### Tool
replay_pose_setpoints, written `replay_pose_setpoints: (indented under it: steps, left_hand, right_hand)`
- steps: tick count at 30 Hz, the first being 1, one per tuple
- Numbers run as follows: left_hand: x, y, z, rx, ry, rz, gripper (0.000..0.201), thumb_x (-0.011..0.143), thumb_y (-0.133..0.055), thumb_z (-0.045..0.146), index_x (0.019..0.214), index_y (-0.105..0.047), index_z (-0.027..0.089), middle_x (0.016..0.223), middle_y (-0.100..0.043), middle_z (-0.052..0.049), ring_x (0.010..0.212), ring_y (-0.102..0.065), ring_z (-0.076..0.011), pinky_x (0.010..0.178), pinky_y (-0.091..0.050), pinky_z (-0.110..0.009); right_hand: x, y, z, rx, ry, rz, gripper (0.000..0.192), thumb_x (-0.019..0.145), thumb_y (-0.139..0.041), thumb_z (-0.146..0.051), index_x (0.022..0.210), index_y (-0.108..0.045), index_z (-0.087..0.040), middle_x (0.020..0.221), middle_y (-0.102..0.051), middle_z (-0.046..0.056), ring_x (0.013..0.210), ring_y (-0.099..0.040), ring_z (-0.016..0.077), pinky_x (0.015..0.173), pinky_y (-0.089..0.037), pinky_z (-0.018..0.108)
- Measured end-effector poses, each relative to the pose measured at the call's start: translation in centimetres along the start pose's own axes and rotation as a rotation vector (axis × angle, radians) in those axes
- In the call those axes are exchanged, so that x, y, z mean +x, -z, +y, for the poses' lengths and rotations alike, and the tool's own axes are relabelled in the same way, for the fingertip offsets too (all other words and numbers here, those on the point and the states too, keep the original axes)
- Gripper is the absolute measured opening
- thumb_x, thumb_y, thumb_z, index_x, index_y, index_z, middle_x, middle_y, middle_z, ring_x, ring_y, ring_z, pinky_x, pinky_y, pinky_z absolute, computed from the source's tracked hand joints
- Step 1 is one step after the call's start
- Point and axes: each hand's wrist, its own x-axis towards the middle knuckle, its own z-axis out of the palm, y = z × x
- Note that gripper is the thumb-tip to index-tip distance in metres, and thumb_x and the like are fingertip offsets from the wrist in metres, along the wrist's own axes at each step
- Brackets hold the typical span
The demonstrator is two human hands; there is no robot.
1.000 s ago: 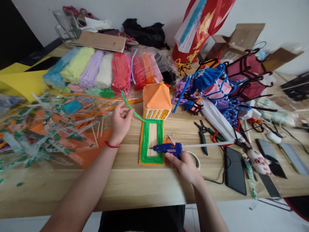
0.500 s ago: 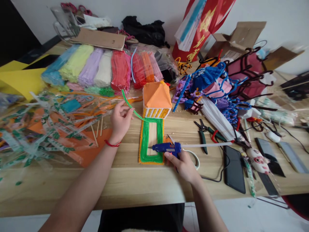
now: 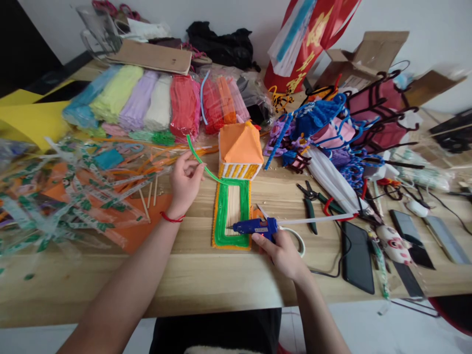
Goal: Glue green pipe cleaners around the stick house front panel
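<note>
A long wooden table (image 3: 228, 285) against a pale wall fills the frame, crowded along its upper edge with bagged pipe cleaners (image 3: 155, 101) in many colours and, at right, pliers (image 3: 311, 204) and dark phones (image 3: 356, 263). Near the centre, the left hand (image 3: 184, 184) pinches a green pipe cleaner (image 3: 201, 162) whose lower end meets the green-bordered stick panel (image 3: 232, 214) lying below a small orange-roofed paper house (image 3: 239, 150). Just right of the panel, the right hand (image 3: 283, 253) is closed around a blue glue gun (image 3: 256, 227), its nozzle pointing left over the panel's lower part.

Gold Chinese characters mark the red bag (image 3: 313, 34), too partial to read.
</note>
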Motion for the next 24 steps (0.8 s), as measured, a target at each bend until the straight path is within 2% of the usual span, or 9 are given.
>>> replay_pose_setpoints:
  steps: [6, 11, 14, 18, 21, 24]
  left_hand:
    - [0.0, 0.0, -0.1, -0.01, -0.001, 0.005, 0.041, 0.074, -0.068, 0.024, 0.112, -0.052, 0.018, 0.077, -0.06, 0.003, 0.052, -0.057, -0.0061, 0.043, -0.048, -0.016]
    - [-0.1, 0.0, -0.1, 0.015, -0.001, 0.0, 0.04, 0.076, -0.067, 0.027, 0.112, -0.052, 0.019, 0.076, -0.061, 0.003, 0.051, -0.057, -0.0059, 0.044, -0.048, -0.015]
    - [0.0, 0.1, -0.1, 0.022, -0.017, -0.004, 0.04, 0.076, -0.067, 0.027, 0.112, -0.051, 0.019, 0.076, -0.06, 0.003, 0.05, -0.056, -0.0056, 0.044, -0.048, -0.016]
    - [0.0, 0.1, -0.1, 0.04, -0.032, -0.009, 0.039, 0.077, -0.066, 0.027, 0.112, -0.051, 0.019, 0.077, -0.06, 0.003, 0.052, -0.057, -0.0061, 0.044, -0.049, -0.016]
    - [-0.1, 0.2, -0.1, 0.045, -0.031, -0.007, 0.041, 0.077, -0.066, 0.028, 0.114, -0.05, 0.02, 0.077, -0.061, 0.002, 0.053, -0.058, -0.0067, 0.044, -0.049, -0.016]
    - [-0.2, 0.2, 0.0, 0.037, -0.059, -0.014, 0.047, 0.078, -0.066, 0.028, 0.121, -0.047, 0.022, 0.078, -0.06, 0.003, 0.052, -0.057, -0.0073, 0.045, -0.051, -0.018]
  right_hand:
    - [-0.4, 0.3, 0.0, -0.024, -0.012, -0.044, 0.041, 0.085, -0.053, -0.051, 0.059, -0.053, -0.02, 0.049, -0.044, -0.004, 0.05, -0.041, 0.0121, 0.051, -0.033, 0.024]
    - [-0.5, 0.8, -0.4, -0.077, -0.038, -0.098, 0.038, 0.085, -0.051, -0.051, 0.064, -0.053, -0.019, 0.056, -0.052, -0.002, 0.053, -0.048, 0.0132, 0.052, -0.036, 0.024]
    - [-0.4, 1.1, -1.3, -0.16, -0.005, -0.099, 0.034, 0.085, -0.052, -0.048, 0.069, -0.055, -0.019, 0.059, -0.055, -0.001, 0.058, -0.052, 0.0148, 0.055, -0.038, 0.024]
    - [-0.6, 1.8, -2.9, -0.348, 0.087, -0.075, 0.028, 0.085, -0.052, -0.045, 0.083, -0.063, -0.019, 0.068, -0.061, 0.002, 0.065, -0.056, 0.0177, 0.059, -0.04, 0.025]
    - [-1.0, 2.8, -3.1, -0.396, 0.117, -0.057, 0.033, 0.086, -0.049, -0.047, 0.092, -0.065, -0.018, 0.072, -0.063, 0.002, 0.067, -0.057, 0.0187, 0.06, -0.041, 0.025]
    - [-1.0, 4.1, -2.1, -0.416, 0.115, 0.078, 0.035, 0.089, -0.042, -0.045, 0.093, -0.062, -0.017, 0.074, -0.062, 0.003, 0.07, -0.059, 0.0198, 0.063, -0.045, 0.027]
